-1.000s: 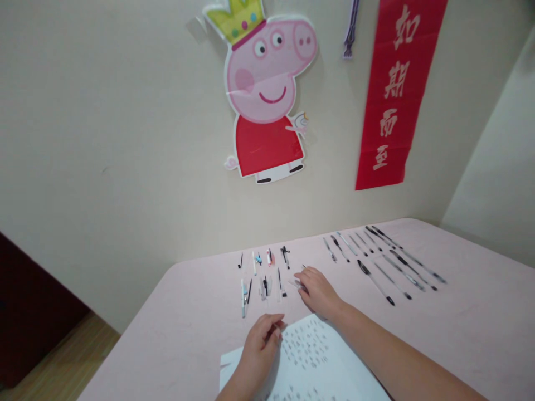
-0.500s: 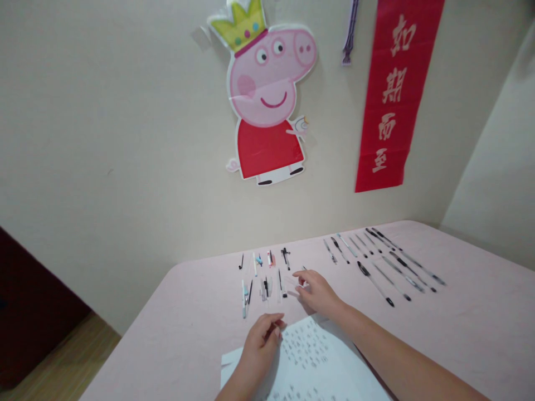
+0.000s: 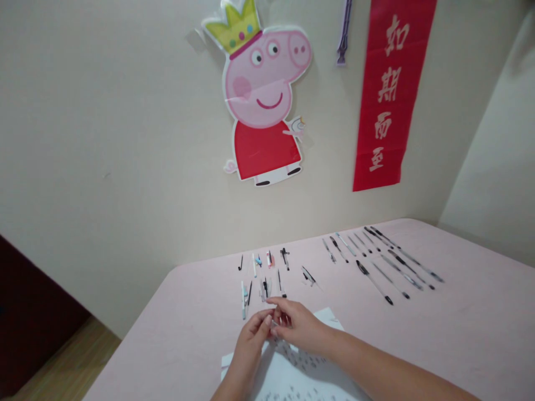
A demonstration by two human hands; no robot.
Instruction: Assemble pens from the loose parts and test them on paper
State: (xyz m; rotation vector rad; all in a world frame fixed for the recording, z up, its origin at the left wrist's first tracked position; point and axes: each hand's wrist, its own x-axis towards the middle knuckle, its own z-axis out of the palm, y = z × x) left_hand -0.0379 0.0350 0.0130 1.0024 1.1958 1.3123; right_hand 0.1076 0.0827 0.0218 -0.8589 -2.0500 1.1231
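in the head view, the left hand (image 3: 253, 340) and the right hand (image 3: 303, 328) meet at the fingertips above a sheet of paper (image 3: 271, 381) with rows of dark marks on it. the fingers of both are bent inward, thumbs close to each other. whether something small is pinched between them i cannot tell; the fingers hide that spot, so neither hand can be called empty or gripping for sure.

just beyond the fingertips, on the pink table (image 3: 175, 323), small pen parts (image 3: 265, 287) lie in short groups. at the near left is a pale pen barrel (image 3: 243, 301) with a dark refill (image 3: 249, 293) beside it; a pink piece (image 3: 270, 259) lies farther back. a separate little pile (image 3: 309, 275) sits beyond the right hand, not touching it. well to the right, whole pens (image 3: 374, 283) lie slanted in two rows.

the step in hand looks like close work of both hands at the fingertips, probably on a small part. the next move would call for a light pinch, both hands kept steady, and care not to brush the groups just ahead.
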